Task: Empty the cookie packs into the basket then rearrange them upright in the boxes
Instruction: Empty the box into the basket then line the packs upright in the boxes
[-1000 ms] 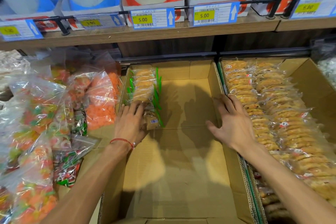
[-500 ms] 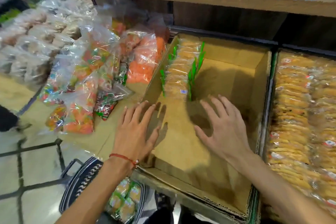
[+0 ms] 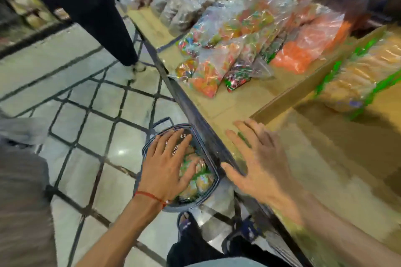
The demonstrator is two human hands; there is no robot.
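Down on the tiled floor (image 3: pixel 91 158), the basket (image 3: pixel 208 158) sits just beside the front edge of the counter (image 3: pixel 234 102), and the cookie packs (image 3: pixel 201 180) with green trim lie loose inside it. Your left hand (image 3: pixel 167 165) hovers flat over the basket with its fingers spread and straight, grasping nothing; the blur hides whether the fingertips touch the packs. A red string bracelet (image 3: pixel 149 195) circles that wrist. Your right hand (image 3: pixel 256 162) is likewise released, fingers fanned out, above the counter's edge at the near corner of the cardboard box (image 3: pixel 303 91). Inside that box, against its left wall, a row of cookie packs (image 3: pixel 355 84) with green edges stands upright, while the near part of the box floor shows bare cardboard. To the left of the box, clear bags of mixed coloured sweets (image 3: pixel 217 67) and an orange bag (image 3: pixel 303 50) lie on the counter, with paler bags (image 3: pixel 184 6) farther along. Another person's dark trouser leg (image 3: pixel 93 13) stands on the floor well beyond the basket.
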